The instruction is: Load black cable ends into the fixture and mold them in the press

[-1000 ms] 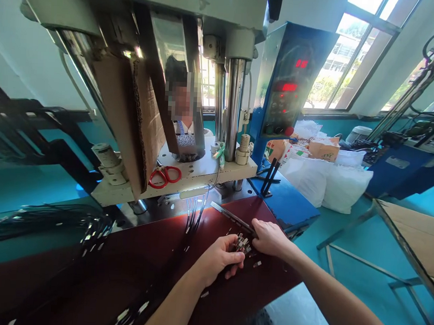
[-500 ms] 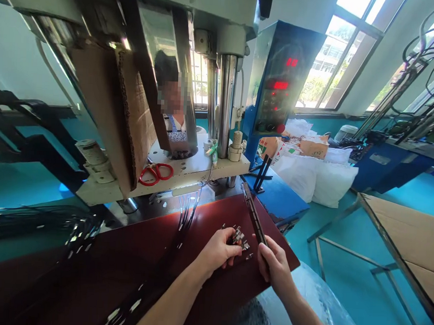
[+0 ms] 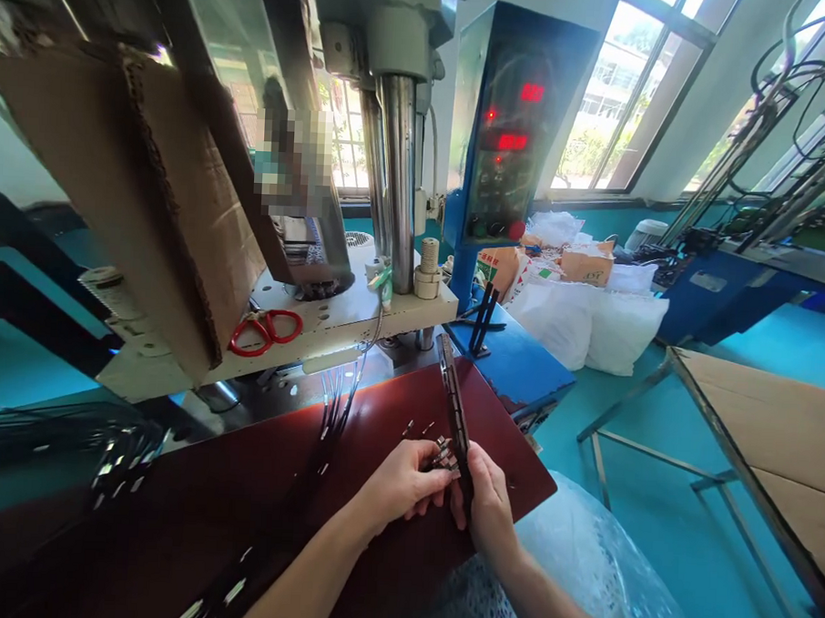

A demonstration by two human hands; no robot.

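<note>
My right hand (image 3: pixel 491 506) is closed around the lower part of a long dark slotted bar (image 3: pixel 453 397), which tilts up and away from me. Small shiny metal pieces (image 3: pixel 440 453) are gathered at the fingertips of my left hand (image 3: pixel 405 482), pinched and close against the side of the bar. Whether any piece sits in a slot cannot be made out. Both hands are over the dark red tabletop (image 3: pixel 394 408), where a few loose metal bits lie just beyond my left fingers.
A press with steel columns (image 3: pixel 397 181) stands ahead; red-handled scissors (image 3: pixel 267 332) and cardboard (image 3: pixel 184 217) rest on its plate. Black cables with metal ends (image 3: pixel 340 401) lie on the left. A blue control box (image 3: pixel 523 122) is behind; a person is partly visible through the press.
My hands have come together, and the bar now stands right beside the metal pieces in my left fingers. The view has shifted slightly, so the machine appears farther left.
</note>
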